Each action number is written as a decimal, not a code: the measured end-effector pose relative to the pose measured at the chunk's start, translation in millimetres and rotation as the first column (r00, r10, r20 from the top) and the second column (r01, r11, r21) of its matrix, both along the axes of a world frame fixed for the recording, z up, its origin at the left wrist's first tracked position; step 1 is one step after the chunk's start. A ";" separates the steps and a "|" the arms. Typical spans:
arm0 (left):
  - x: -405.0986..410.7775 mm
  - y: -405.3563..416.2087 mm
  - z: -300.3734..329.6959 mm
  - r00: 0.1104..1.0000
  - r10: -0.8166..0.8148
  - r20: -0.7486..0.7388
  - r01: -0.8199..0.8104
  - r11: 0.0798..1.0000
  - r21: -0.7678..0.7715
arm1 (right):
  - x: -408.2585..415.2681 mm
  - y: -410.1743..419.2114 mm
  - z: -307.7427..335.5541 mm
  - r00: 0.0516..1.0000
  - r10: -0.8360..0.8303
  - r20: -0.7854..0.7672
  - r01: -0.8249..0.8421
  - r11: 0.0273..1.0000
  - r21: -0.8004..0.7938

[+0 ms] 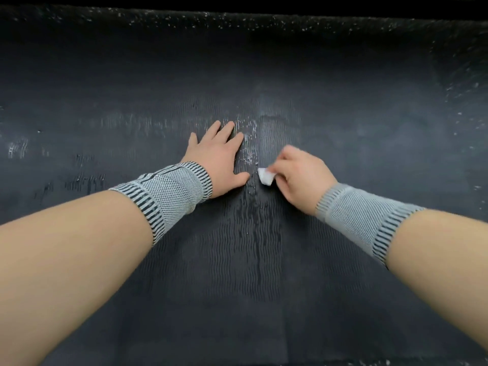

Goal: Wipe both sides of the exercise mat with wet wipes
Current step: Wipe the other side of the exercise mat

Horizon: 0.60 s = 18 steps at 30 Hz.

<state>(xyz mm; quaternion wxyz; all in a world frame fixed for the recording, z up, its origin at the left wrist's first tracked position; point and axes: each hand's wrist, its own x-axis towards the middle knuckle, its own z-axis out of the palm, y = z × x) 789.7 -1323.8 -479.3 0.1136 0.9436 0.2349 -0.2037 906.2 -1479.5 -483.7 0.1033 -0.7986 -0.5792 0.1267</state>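
wipe (265, 176) mostly hidden in right hand (298, 175); left hand (220, 157) flat on mat (264, 247)

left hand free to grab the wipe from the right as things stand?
Probably yes. The left hand lies flat on the mat, holding nothing, right beside the wipe pinched in the right hand; nothing lies between them.

Bare forearms, grey knit wrist sleeves (169, 191) — black-striped edges

Floor (264, 19): dark, white-speckled strip showing along the far edge; black band lying beyond it; dim lighting.
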 end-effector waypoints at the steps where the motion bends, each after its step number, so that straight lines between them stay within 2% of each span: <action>1: -2.2 -4.6 0.7 1.000 0.000 0.002 0.000 1.000 0.015 | 6.0 12.0 -0.1 0.998 -0.061 0.009 0.061 0.998 -0.013; 5: -17.6 -20.3 4.9 0.999 -0.038 -0.011 0.039 0.999 0.020 | 9.5 39.0 -0.4 0.977 -0.209 0.051 0.209 0.978 -0.002; 12: -46.4 -41.8 4.0 0.996 -0.076 -0.051 0.076 0.997 0.004 | -50.7 -50.4 6.3 0.995 0.066 -0.070 -0.067 0.998 -0.008; 14: -51.9 -49.2 5.1 0.994 -0.096 -0.058 0.097 0.995 0.014 | -40.9 -34.6 6.6 0.999 0.019 -0.039 -0.021 0.998 -0.054; 18: -67.4 -60.9 9.0 0.981 -0.167 -0.096 0.170 0.985 0.025 | -24.5 -3.0 2.7 0.978 -0.205 0.029 0.206 0.978 -0.046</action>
